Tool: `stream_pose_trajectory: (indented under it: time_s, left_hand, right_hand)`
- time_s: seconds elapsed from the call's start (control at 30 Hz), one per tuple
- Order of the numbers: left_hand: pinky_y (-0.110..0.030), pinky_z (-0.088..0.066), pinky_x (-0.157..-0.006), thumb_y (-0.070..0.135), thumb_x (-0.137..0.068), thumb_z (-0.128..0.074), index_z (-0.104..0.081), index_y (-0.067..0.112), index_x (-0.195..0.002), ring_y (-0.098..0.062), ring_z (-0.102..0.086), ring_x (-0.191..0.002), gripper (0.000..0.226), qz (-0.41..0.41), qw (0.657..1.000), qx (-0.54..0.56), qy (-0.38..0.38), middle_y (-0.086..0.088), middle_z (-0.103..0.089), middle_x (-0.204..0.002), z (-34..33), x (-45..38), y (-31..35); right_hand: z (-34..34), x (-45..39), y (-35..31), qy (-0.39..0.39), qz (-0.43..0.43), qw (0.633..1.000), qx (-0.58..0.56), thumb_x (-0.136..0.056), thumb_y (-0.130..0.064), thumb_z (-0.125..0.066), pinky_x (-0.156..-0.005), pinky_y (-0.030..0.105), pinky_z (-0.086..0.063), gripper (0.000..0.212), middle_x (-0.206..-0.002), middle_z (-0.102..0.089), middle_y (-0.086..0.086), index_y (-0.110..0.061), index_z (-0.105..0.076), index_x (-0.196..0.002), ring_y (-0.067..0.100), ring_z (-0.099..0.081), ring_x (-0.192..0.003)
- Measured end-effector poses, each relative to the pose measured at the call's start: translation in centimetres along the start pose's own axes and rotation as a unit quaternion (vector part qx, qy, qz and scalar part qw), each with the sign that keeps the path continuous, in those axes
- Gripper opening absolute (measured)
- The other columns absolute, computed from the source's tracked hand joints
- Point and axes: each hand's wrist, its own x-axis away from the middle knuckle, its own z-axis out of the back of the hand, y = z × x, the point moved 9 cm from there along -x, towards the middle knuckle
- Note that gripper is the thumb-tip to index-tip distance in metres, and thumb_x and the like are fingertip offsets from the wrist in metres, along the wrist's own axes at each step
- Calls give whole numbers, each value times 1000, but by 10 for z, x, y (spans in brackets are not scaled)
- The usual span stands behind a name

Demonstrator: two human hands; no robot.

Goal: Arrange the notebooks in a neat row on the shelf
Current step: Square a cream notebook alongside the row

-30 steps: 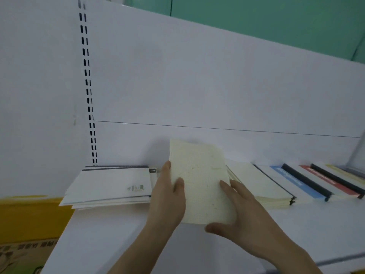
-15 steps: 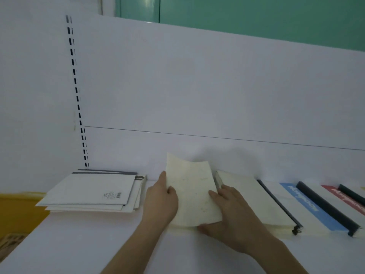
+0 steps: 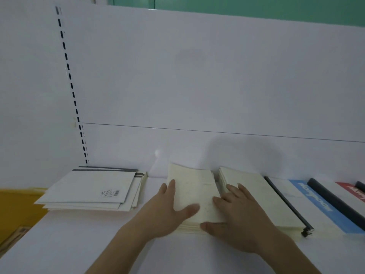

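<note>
you're settling the cream notebook (image 3: 194,194) flat, left hand (image 3: 167,210) and right hand (image 3: 237,214) spread open on it; next, square it beside the cream stack (image 3: 256,194) on its right.

A shop: white display shelf (image 3: 59,244) with slotted upright (image 3: 73,91), notebooks (image 3: 308,200) laid out in overlapping rows.

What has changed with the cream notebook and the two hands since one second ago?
The cream notebook came down from tilted to flat on the shelf. The left hand and right hand now press on it with straight fingers. The white stack stayed.
</note>
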Motion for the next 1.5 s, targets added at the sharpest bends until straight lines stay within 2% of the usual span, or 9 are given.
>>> stream_pose_trajectory:
  time_s: [0.1,0.23,0.5,0.73,0.97,1.13,1.2,1.33,1.5]
  left_hand:
    - [-31,-30,-109,76,-80,-55,8,22,-157,-21,-29,-145,113,2,993,-104,-51,0,-10,-163,-4,11,-2]
    - [-37,-33,-112,73,-83,-54,14,22,-156,-26,-30,-144,112,-11,988,-134,-80,-3,-5,-165,-5,8,-7]
    - [-31,-31,-111,66,-82,-62,1,25,-158,-17,-34,-140,107,-27,986,-114,-121,6,-29,-158,9,3,-10]
    - [-30,-25,-113,59,-92,-54,11,27,-156,-17,-24,-146,97,-22,985,-109,-131,8,-5,-165,2,8,-10]
    - [-41,-23,-120,73,-80,-58,2,33,-156,-12,-11,-151,105,-38,996,-65,-41,11,1,-165,4,12,-22]
    - [-32,-38,-108,75,-80,-55,-16,37,-154,-5,-37,-137,92,-96,993,-50,53,26,-24,-155,29,26,-20]
    - [-28,-36,-109,70,-85,-55,-22,36,-154,-3,-38,-136,84,-106,990,-48,85,23,-30,-154,44,32,-22]
    - [-23,-43,-100,63,-91,-50,-45,35,-140,-1,-53,-118,56,-113,978,-29,174,17,-56,-134,80,45,-45]
    - [-27,-32,-107,55,-95,-49,-45,27,-142,-13,-43,-131,55,-72,962,-130,231,8,-50,-142,121,57,-107]
  right_hand:
    - [-4,-1,-3,-14,16,1000,23,-67,-91,-14,-119,41,5,98,-143,-43,-1,-26,-41,-136,20,-11,-145]
    - [-5,-3,-5,-20,29,999,33,-64,-87,-12,-119,39,5,99,-138,-47,-3,-26,-41,-136,20,-14,-144]
    - [-4,-5,0,-21,22,1000,-5,-55,-94,2,-119,37,5,110,-141,-45,-9,-32,-42,-135,15,-14,-144]
    - [-9,-5,0,-23,6,1000,-4,-57,-91,8,-119,39,4,109,-141,-45,-7,-32,-41,-135,18,-13,-145]
    - [-1,0,-9,26,-41,999,-6,-63,-87,18,-120,39,1,110,-156,-24,1,-32,-26,-148,21,-3,-147]
    - [24,1,-21,69,-99,993,-5,-77,-83,5,-119,39,-7,94,-158,-23,3,-30,-33,-146,26,-9,-146]
    - [34,-3,-36,85,-92,992,0,-81,-81,1,-119,39,-13,91,-155,-29,4,-28,-42,-141,25,-13,-146]
    - [39,-19,-80,133,-62,989,-21,-89,-70,-24,-106,45,-41,72,-126,-62,7,-19,-67,-117,29,-48,-128]
    - [31,-50,-163,157,15,986,-54,-89,-61,-35,-106,42,-41,62,-131,-59,8,-17,-64,-122,28,-48,-129]
